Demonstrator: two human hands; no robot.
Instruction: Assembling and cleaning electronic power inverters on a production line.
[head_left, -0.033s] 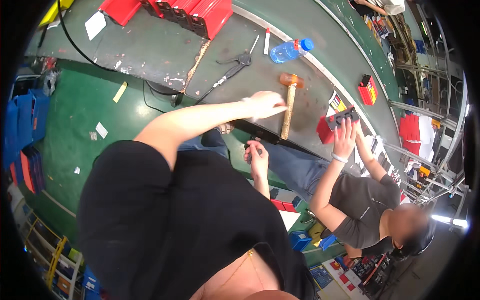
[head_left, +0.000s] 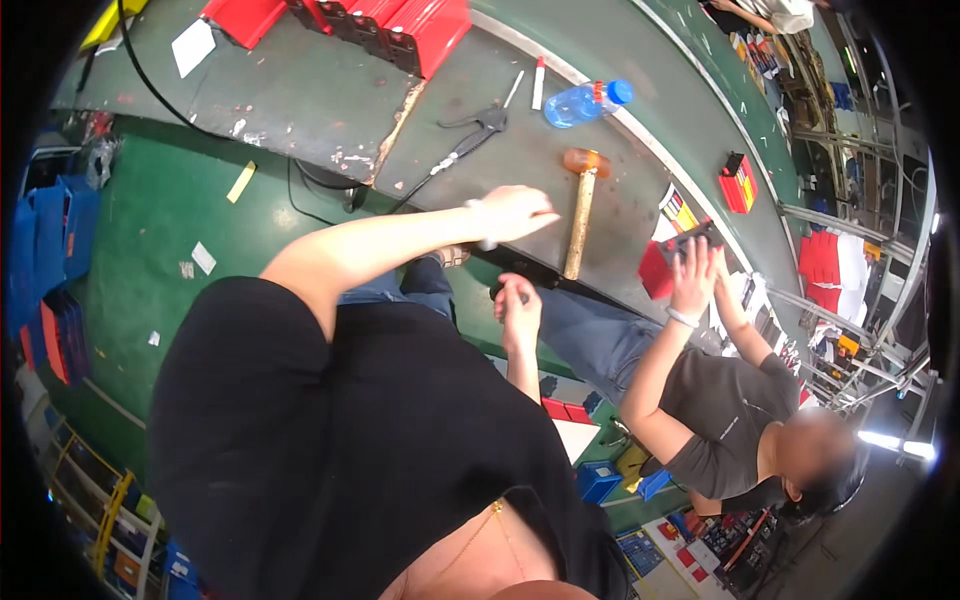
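Observation:
My left hand (head_left: 520, 212) is over the near edge of the grey-green workbench (head_left: 440, 150), its fingers curled together and blurred. I cannot make out whether a small thing is in them. Below it, in front of my body, my right hand (head_left: 518, 308) has its fingers bent inward, with something dark partly showing beside them. Right of my left hand lies a mallet (head_left: 578, 220) with an orange head and a worn wooden handle. An air blow gun (head_left: 486, 122) with a thin nozzle rests on the bench beyond my left hand.
A blue-capped bottle (head_left: 578, 104) and a red-capped marker (head_left: 538, 84) lie farther back. Red battery-like cases (head_left: 430, 40) stand at the far left. At right, a co-worker's hands (head_left: 692, 280) are on a red and black case (head_left: 656, 268); another red case (head_left: 738, 184) sits behind.
My left hand has drawn a little to the left, away from the mallet. My right hand has turned slightly, so less of the dark thing shows. The co-worker's hands have shifted slightly.

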